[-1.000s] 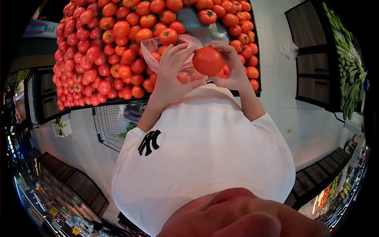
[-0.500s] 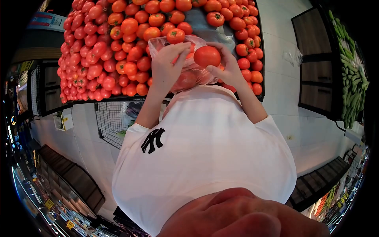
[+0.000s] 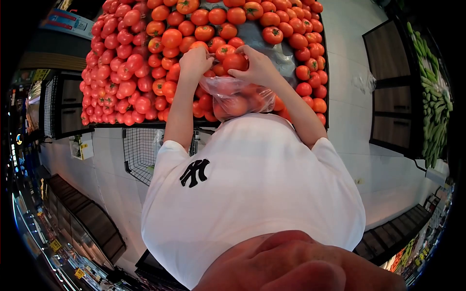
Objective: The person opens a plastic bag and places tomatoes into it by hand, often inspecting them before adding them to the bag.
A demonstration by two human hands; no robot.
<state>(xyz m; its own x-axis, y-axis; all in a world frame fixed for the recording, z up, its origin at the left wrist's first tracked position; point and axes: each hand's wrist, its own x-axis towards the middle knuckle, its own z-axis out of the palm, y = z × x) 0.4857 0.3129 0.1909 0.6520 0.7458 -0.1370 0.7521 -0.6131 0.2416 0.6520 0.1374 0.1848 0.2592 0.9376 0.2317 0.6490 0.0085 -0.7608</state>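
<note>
My right hand holds a red tomato between thumb and fingers, just above the far edge of a clear plastic bag. Several tomatoes show through the bag, which rests at the near edge of the tomato display, against the white shirt. On the other side, my left hand has its fingers closed at the bag's upper left rim. Loose orange-red tomatoes lie just beyond both hands.
Pinkish tomatoes fill the display's left part. A wire basket stands below its front edge. Across the aisle at the right are wooden cabinets and green vegetables. Crumpled clear plastic lies on the floor.
My right hand has moved left and slightly away from my body with the tomato. My left hand has shifted slightly left. The bag's upper part has dropped lower, and the view has shifted.
</note>
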